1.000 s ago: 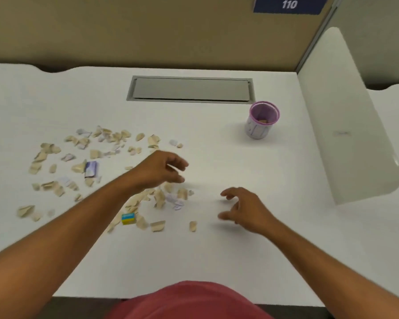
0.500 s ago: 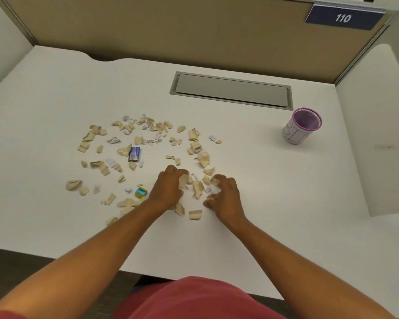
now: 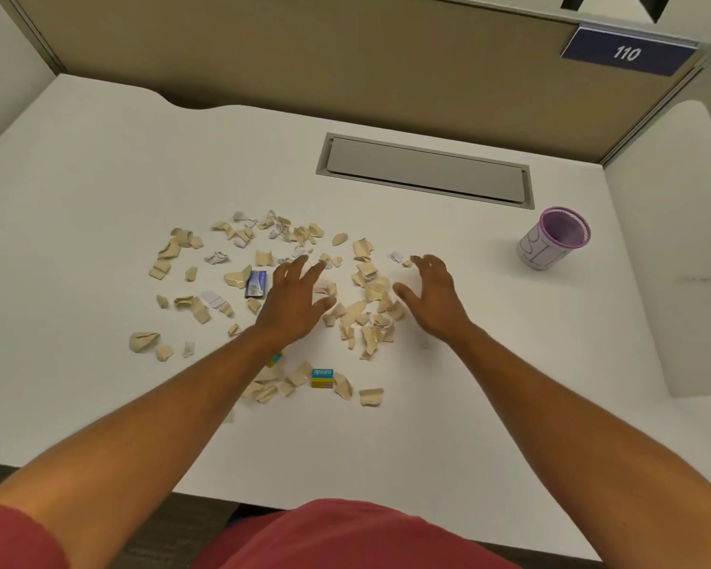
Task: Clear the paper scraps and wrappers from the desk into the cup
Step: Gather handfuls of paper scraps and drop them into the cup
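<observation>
Several beige and white paper scraps lie scattered over the middle of the white desk. A dark blue wrapper lies left of my left hand, and a small blue-and-yellow wrapper box sits nearer the front edge. My left hand lies flat with fingers spread on the scraps. My right hand is open, cupped at the right edge of the pile. Neither hand holds anything. The purple-rimmed white cup stands upright at the right, well apart from both hands.
A grey cable hatch is set into the desk behind the scraps. Beige partition walls enclose the back and right, with a blue "110" sign. A white side panel stands close right of the cup.
Both hands were curled together over scraps near the front; now they have opened, spread apart and reached farther back, flanking the pile. The view tilted slightly.
</observation>
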`<state>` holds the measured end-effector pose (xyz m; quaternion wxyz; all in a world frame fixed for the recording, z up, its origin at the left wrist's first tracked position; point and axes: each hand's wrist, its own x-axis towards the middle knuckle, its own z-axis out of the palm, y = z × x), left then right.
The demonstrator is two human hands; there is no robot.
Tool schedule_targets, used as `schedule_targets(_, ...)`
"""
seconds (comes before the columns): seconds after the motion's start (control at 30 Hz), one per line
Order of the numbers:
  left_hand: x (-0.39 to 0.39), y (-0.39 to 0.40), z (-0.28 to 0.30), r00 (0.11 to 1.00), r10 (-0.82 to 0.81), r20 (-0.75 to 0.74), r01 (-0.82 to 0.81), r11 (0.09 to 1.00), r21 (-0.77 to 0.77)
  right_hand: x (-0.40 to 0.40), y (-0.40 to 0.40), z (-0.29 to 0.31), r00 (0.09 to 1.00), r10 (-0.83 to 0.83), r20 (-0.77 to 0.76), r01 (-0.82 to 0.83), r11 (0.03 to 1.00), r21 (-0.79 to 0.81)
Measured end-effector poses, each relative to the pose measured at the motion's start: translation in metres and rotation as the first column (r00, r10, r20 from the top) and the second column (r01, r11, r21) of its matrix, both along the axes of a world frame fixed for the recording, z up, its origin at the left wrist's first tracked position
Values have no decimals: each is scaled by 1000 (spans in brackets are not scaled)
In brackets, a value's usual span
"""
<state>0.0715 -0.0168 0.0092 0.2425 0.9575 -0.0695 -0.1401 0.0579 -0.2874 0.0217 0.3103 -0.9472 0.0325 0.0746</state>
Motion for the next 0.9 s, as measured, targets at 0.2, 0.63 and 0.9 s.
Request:
schedule_targets(0.2, 30, -2, -17, 985, -164, -51, 171, 956, 239, 40, 15, -8, 976, 172, -133, -197, 959, -205)
schedule_targets(0.63, -22, -11, -23, 960, -260, 107, 256, 965, 50, -31, 29, -18, 941, 337, -5, -337, 941, 10)
schedule_targets(0.9, -29, -14, 3, 982, -147, -120, 160, 981, 110, -58, 22, 9, 975, 36, -219, -49, 997, -54)
